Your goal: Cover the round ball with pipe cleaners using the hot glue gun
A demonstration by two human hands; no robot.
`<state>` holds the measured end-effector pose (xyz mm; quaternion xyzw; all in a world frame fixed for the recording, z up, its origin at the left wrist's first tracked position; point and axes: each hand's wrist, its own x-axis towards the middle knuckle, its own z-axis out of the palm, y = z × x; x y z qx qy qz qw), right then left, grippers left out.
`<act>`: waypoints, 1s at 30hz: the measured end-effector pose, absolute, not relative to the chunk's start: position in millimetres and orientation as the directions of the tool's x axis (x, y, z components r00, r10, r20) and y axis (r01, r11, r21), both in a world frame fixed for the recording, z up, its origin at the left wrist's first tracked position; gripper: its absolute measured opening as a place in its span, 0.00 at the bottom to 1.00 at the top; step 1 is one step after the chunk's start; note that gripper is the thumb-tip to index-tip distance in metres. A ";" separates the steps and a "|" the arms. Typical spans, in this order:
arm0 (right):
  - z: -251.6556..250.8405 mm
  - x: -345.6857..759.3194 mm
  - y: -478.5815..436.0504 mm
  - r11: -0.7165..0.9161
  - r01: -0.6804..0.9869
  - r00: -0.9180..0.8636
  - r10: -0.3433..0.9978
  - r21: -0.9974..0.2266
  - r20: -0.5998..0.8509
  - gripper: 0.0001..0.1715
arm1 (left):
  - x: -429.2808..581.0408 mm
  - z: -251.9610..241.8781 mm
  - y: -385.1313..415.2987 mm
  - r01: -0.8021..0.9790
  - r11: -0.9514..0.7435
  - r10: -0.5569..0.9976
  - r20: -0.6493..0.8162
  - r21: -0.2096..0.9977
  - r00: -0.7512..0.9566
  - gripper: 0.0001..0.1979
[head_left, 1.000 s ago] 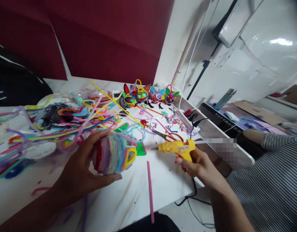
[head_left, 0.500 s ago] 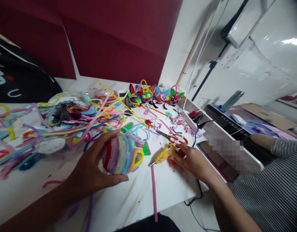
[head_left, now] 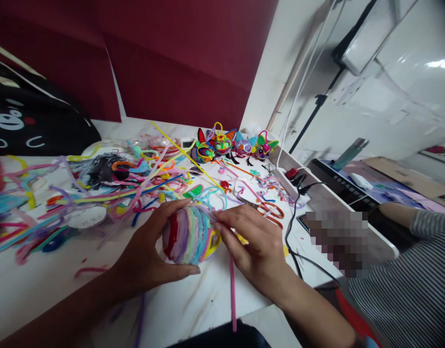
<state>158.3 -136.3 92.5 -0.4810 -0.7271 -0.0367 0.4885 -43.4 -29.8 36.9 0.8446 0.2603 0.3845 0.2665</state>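
Now both hands meet on a ball of wound pipe cleaners, banded red, pink, lilac and blue, with a yellow loop on its right side; it sits low over the tabletop, near the front edge, and whether it touches the surface is hidden. The left hand is clamped round it from the left, fingers curled over the top and thumb stretched along the underside; the right hand comes in from the right, its fingertips laid against the ball by the yellow loop; whether they pinch a strand or only press, I cannot tell.

A pink stem lies on the tabletop under the right hand and runs off the front edge; scissors with orange handles lie just beyond that hand; a black cable loops past them to the right. Behind the ball spreads a tangle of loose stems in many colours; at the far edge stand small bright figures in a row, against a dark red board. A black bag sits at the far left; a person's striped sleeve shows at the right.
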 end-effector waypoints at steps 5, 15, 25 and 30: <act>94.3 147.4 -142.6 0.448 0.781 -0.010 0.706 -0.435 0.709 0.08 | -43.1 38.0 -30.3 0.236 -0.740 0.630 0.526 0.630 0.571 0.50; 88.3 125.9 -145.6 0.460 0.715 0.105 0.675 -0.527 0.731 0.07 | -41.2 40.4 -33.6 0.247 -0.780 0.591 0.547 0.575 0.592 0.48; 92.3 127.8 -152.7 0.463 0.683 0.033 0.753 -0.565 0.657 0.11 | -40.5 37.1 -32.5 0.218 -0.768 0.601 0.558 0.603 0.572 0.45; 96.3 144.3 -145.0 0.505 0.623 -0.047 0.787 -0.598 0.616 0.11 | -40.7 36.6 -32.1 0.220 -0.738 0.626 0.525 0.638 0.577 0.48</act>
